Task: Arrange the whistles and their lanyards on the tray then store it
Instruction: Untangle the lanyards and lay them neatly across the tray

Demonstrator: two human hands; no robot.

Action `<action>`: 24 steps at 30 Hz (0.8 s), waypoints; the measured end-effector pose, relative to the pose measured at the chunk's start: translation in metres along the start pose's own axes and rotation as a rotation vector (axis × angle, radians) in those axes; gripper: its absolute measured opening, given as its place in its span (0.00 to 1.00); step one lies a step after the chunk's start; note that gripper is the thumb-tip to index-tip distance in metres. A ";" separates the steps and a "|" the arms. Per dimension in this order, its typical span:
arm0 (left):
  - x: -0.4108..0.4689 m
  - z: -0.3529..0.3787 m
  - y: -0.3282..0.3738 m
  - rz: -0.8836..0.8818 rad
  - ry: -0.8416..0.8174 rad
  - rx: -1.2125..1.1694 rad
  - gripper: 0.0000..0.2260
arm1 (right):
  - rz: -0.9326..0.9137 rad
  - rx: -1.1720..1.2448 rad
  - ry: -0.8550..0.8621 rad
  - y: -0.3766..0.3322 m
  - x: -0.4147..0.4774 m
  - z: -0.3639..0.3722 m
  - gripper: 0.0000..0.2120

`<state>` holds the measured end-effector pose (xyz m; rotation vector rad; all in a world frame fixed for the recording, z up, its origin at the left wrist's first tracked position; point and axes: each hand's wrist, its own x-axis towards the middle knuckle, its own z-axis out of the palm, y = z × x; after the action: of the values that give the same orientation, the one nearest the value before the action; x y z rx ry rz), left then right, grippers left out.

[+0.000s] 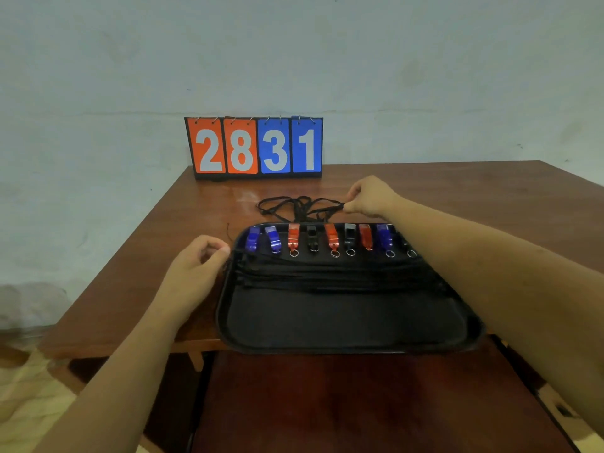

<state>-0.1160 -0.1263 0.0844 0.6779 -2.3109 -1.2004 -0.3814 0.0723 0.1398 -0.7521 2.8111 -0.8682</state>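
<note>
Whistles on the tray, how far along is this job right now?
Done: the whistles sit in a row along the black tray's far edge, with several lanyards laid straight below them. In hand: the right hand pinches the loose lanyards still on the table behind the tray, while the left hand is at the tray's left edge. Left: laying those cords, then storing the tray.

pale, scuffed wall (pixel 327 53) behind a brown wooden table (pixel 457 184). flip scoreboard (pixel 254 146) stands at the table's far edge, against the wall, reading 2831. light, dim floor (pixel 29 387) lower left.
</note>
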 end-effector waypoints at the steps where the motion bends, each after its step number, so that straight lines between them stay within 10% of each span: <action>1: 0.000 0.000 -0.001 0.004 -0.014 0.009 0.06 | -0.004 -0.030 -0.009 -0.001 0.009 0.005 0.14; 7: 0.008 -0.002 -0.011 0.034 0.027 -0.026 0.05 | -0.108 -0.155 -0.122 0.002 0.037 0.030 0.15; 24: 0.005 -0.002 -0.006 0.018 0.003 -0.007 0.06 | -0.032 0.226 0.331 -0.032 0.030 -0.025 0.05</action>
<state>-0.1173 -0.1336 0.0812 0.6547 -2.3044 -1.1984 -0.4001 0.0474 0.1800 -0.6749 2.9051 -1.4050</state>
